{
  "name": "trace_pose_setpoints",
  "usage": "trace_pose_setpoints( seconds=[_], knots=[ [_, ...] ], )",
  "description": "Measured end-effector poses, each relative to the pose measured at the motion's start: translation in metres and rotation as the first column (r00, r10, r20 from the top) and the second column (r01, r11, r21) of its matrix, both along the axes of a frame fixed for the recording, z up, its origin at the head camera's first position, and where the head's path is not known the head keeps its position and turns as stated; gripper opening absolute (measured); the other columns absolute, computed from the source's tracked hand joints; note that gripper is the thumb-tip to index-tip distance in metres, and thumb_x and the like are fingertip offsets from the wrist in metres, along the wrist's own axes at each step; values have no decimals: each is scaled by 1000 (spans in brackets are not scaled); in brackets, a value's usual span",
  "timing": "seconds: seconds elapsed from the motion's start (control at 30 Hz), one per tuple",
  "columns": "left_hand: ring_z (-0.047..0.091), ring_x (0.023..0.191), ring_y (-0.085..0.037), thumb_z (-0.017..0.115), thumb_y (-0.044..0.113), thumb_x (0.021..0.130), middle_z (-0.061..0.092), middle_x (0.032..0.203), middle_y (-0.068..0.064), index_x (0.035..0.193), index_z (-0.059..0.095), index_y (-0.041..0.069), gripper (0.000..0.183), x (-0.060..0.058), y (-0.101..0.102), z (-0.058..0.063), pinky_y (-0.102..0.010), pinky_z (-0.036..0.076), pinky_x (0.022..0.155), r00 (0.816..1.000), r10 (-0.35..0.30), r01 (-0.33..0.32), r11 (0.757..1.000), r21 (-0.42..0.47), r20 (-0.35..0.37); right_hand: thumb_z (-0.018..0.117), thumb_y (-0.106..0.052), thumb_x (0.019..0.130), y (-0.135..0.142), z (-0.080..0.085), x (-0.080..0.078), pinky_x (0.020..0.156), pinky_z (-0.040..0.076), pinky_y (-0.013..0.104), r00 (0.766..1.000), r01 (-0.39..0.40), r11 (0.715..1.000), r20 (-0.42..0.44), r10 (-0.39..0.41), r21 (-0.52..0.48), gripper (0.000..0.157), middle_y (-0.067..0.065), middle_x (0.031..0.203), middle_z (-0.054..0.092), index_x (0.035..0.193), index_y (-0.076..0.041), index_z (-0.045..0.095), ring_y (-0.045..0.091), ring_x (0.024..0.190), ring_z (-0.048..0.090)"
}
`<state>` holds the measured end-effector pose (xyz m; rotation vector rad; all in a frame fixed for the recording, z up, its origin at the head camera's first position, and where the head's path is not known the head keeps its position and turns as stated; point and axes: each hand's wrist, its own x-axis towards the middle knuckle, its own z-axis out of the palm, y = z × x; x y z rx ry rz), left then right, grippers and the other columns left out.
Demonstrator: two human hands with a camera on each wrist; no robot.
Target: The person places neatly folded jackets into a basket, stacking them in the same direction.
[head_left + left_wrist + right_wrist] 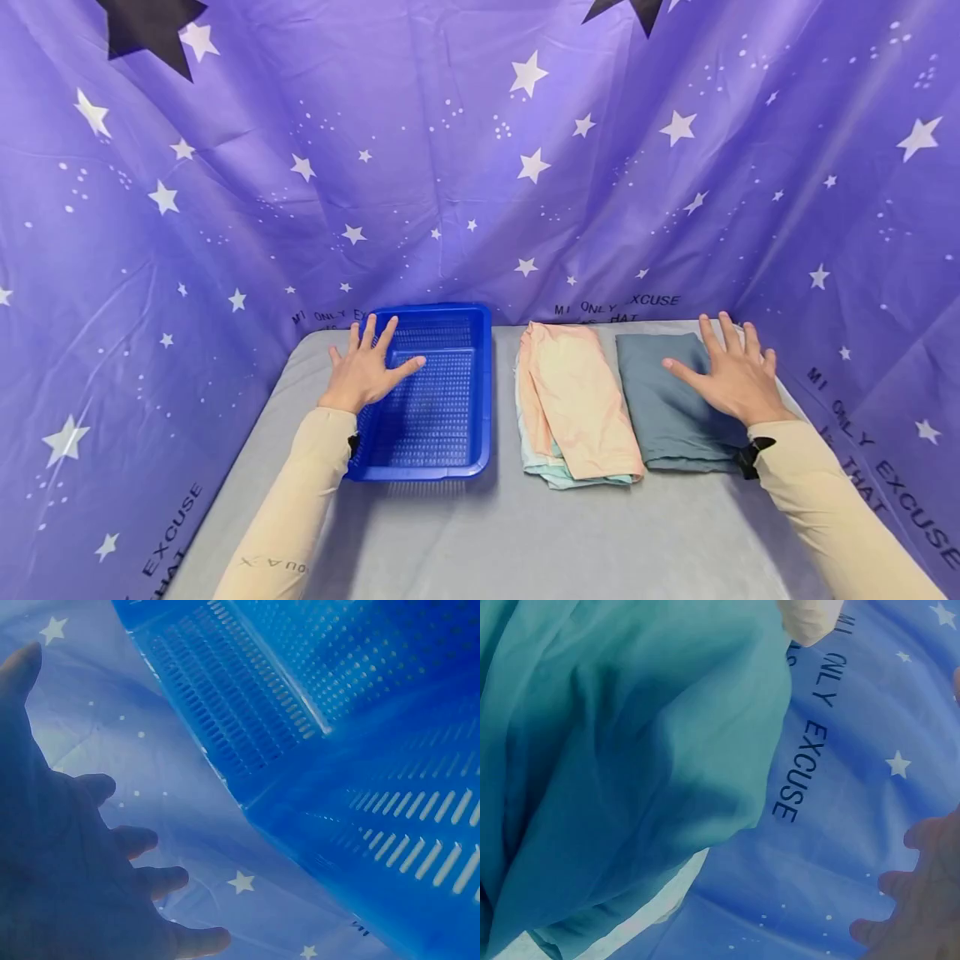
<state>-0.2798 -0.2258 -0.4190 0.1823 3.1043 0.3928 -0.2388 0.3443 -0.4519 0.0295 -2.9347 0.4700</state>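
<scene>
Head view: the wide-spread left hand (365, 373) is by the blue basket (435, 332), likely stiff and best grabbed by its rim (486, 400), and the wide-spread right hand (738, 379) by soft-looking grey-blue cloth (663, 408)

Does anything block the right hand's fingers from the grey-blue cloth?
Nothing visible stands between the right fingers and the grey-blue cloth; the peach cloth lies to its left, toward the blue basket.

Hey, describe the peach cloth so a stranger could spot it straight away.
On the grey table, look just right of the blue basket. The peach cloth lies folded there, between the basket and the dark grey-blue cloth. It alone is pale pinkish-orange, with light aqua fabric showing beneath its edge.
</scene>
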Motion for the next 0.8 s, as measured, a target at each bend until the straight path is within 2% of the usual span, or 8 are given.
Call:
trace_pose_setpoints(
  seconds=[0.2,0.33,0.4,0.47,0.57,0.63,0.7,0.8],
  knots=[
    [-7,157,-48,45,83,89,-5,172,-17,166,7,28,102,14,13,8,-83,-5,112,1000,-16,16,1000,-6,24,51,-72,94,-12,7,7,106,3,86,1000,-12,1000,-13,12,-27,103,23,171,-5,166,-18,1,58,152,-7],
    [10,156,-50,54,72,93,16,170,-22,165,23,22,92,32,33,16,-81,5,116,997,-75,75,997,-4,33,55,-66,95,-22,8,14,109,7,83,998,-41,997,-57,37,-63,99,27,169,7,166,-12,10,60,150,4],
    [27,153,-47,56,67,94,33,165,-20,161,33,20,86,42,47,19,-77,17,117,993,-116,116,993,1,-9,59,-60,96,-29,6,16,109,13,81,995,-68,994,-81,61,-81,95,31,165,18,164,-7,18,62,146,16],
    [44,145,-42,60,63,95,50,155,-16,156,44,18,77,52,65,20,-72,30,114,985,-148,150,988,19,-93,61,-54,97,-37,5,18,107,21,79,993,-98,989,-84,89,-108,89,35,159,30,160,-1,28,64,140,27],
    [62,129,-34,66,53,94,66,140,-9,143,60,17,61,68,100,16,-61,46,106,947,-171,204,974,98,-274,63,-45,99,-47,0,21,104,32,75,990,-134,977,-73,124,-167,76,35,151,42,153,3,40,61,132,40],
    [68,118,-29,71,44,93,72,129,-7,134,67,16,49,79,127,8,-52,51,100,903,-168,260,946,192,-395,63,-41,100,-53,-5,23,100,39,71,989,-143,964,-70,131,-225,68,34,146,47,149,3,45,57,128,47],
    [70,110,-24,73,34,92,75,120,-3,125,71,16,38,89,155,-3,-44,54,95,856,-158,339,890,304,-493,63,-37,101,-58,-11,23,99,43,67,989,-144,946,-83,125,-291,62,31,144,51,147,3,48,53,126,52],
    [70,101,-16,74,22,91,76,111,-1,116,74,15,26,98,190,-21,-35,56,89,808,-149,467,752,466,-570,61,-32,103,-68,-22,20,99,46,62,988,-150,895,-107,115,-420,57,29,143,54,146,3,48,48,125,55]
  ],
)
